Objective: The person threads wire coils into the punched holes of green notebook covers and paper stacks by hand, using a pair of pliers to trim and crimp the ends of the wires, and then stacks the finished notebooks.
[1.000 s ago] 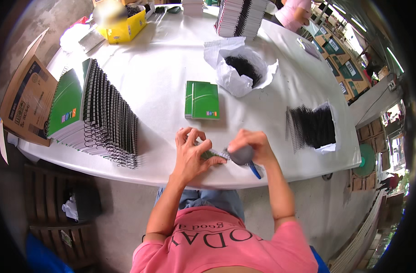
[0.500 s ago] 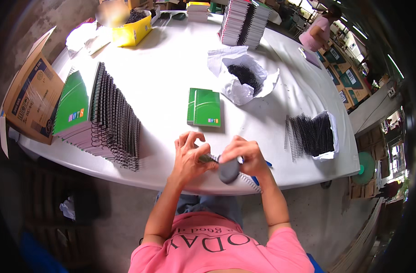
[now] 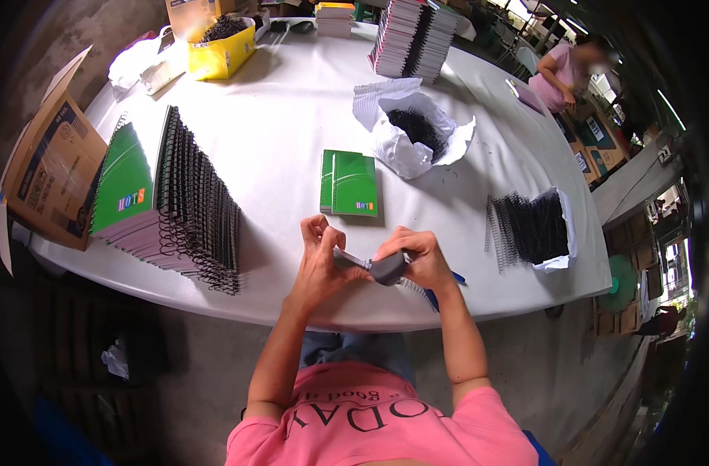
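Near the front edge of the table, my left hand (image 3: 323, 262) is closed on a thin greyish piece (image 3: 353, 258) seen nearly edge-on. Beside it my right hand (image 3: 418, 260) grips a dark grey rounded object (image 3: 388, 269) whose kind I cannot make out. The two pieces meet between my fingers. A pale wire coil (image 3: 413, 286) sticks out below my right hand, next to a blue handle-like part (image 3: 432, 298), mostly hidden. Just beyond my hands lie two green notebooks (image 3: 354, 185), overlapping.
A leaning row of spiral-bound notebooks (image 3: 180, 210) and a cardboard box (image 3: 55, 171) stand at left. Black coils lie in crumpled paper (image 3: 405, 159) and in a white wrapper (image 3: 569, 233) at right. Behind are a yellow bin (image 3: 222, 58) and notebook stacks (image 3: 412, 39). A person (image 3: 560, 76) stands far right.
The dark grey object has tilted and risen slightly in my right hand, and its coil shows less. My left fingers have curled in more. The person at far right has shifted right.
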